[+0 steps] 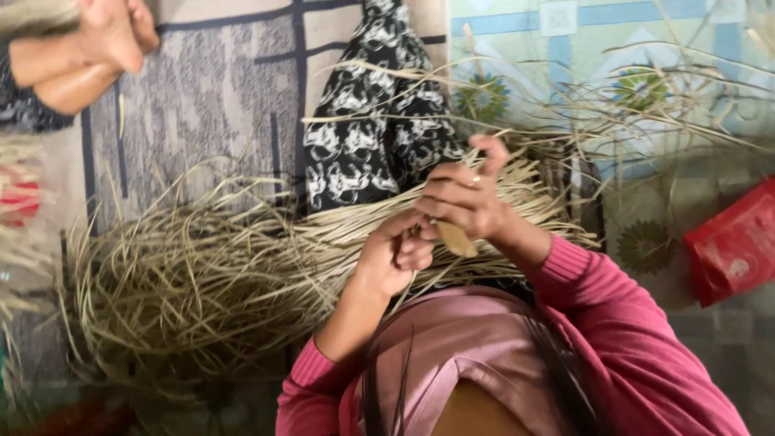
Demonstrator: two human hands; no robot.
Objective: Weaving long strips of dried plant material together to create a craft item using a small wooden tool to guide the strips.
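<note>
My left hand [395,254] is closed around a few thin dried grass strips, pinching them just below my right hand. My right hand [462,198] grips a small tool with a tan wooden handle [457,240]; its working end is hidden behind my fingers. Both hands hover over a bundle of long pale strips [517,190] lying across my lap. A big loose pile of the same dried strips [186,274] spreads to the left on the floor. Pink sleeves cover both my arms.
A leg in black-and-white patterned cloth [379,121] stretches away under the strips. Another person's bare limb [81,48] shows at the top left. A red packet [735,242] lies at the right on a patterned mat [565,32]. A grey rug [202,89] lies behind.
</note>
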